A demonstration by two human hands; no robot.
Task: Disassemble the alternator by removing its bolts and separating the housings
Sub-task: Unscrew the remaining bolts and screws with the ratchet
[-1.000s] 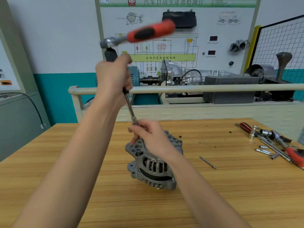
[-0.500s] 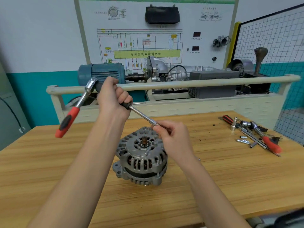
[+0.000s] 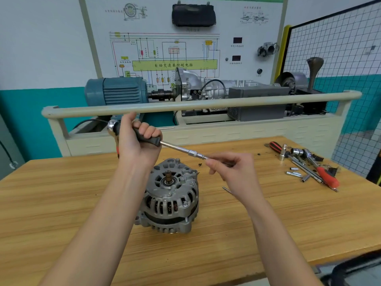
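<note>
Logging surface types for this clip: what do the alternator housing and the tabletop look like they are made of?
The alternator housing looks like cast metal, probably aluminium: dull silver-grey, matte, with moulded ribs and vent slots. The tabletop looks like wood or a wood-look laminate: light tan with long straight grain lines and a smooth low sheen; which one cannot be told from here.

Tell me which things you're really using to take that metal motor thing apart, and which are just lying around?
In use:
- alternator on the table
- extension driver, gripped by the left hand
- its far end, pinched by the right hand

Lying about:
- loose bolt beside the right wrist
- pile of spare tools at the table's right
- training rig behind the rail
</note>
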